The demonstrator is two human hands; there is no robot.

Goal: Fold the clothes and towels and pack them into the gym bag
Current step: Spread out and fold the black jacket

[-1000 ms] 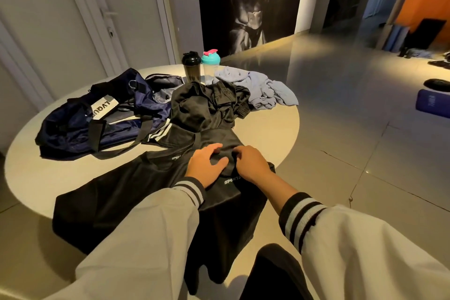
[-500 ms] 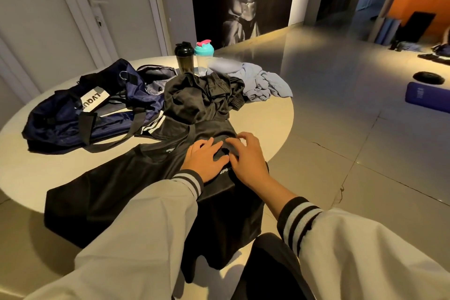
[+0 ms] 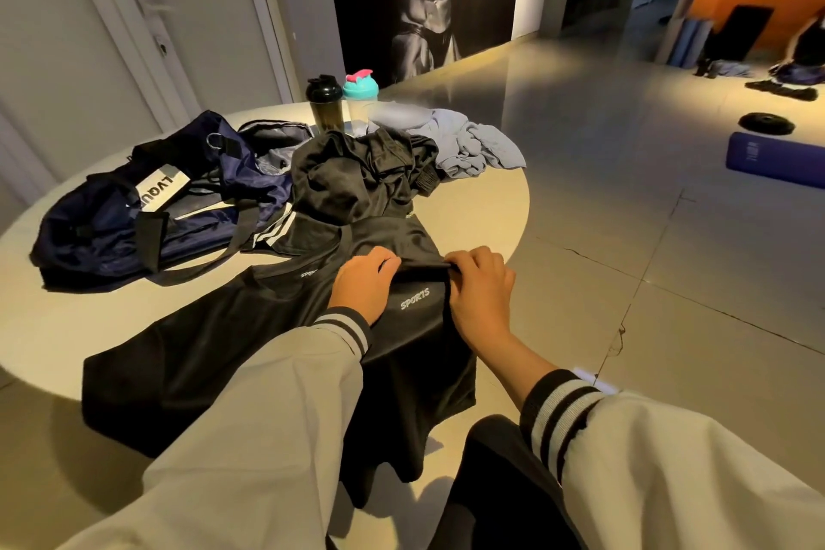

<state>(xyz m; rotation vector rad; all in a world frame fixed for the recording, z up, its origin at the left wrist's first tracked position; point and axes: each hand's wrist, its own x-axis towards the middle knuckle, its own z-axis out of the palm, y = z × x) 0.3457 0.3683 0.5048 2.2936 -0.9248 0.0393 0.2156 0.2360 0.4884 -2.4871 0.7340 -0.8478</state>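
Gripping the black garment [image 3: 419,326] – left hand [image 3: 364,286] and right hand [image 3: 480,288], fingers [image 3: 464,260] curled round its edge

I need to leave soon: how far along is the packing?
Nothing looks done: the gym bag lies open with no folded clothes visible inside. In hand: both the left hand and right hand grip the black SPORTS garment by its top edge. Left: the black shirt under it, the crumpled black pile and the grey-blue cloth.

black shirt [image 3: 223,353], navy gym bag [image 3: 111,228], teal-lidded bottle [image 3: 360,96], striped cuffs [image 3: 350,328]
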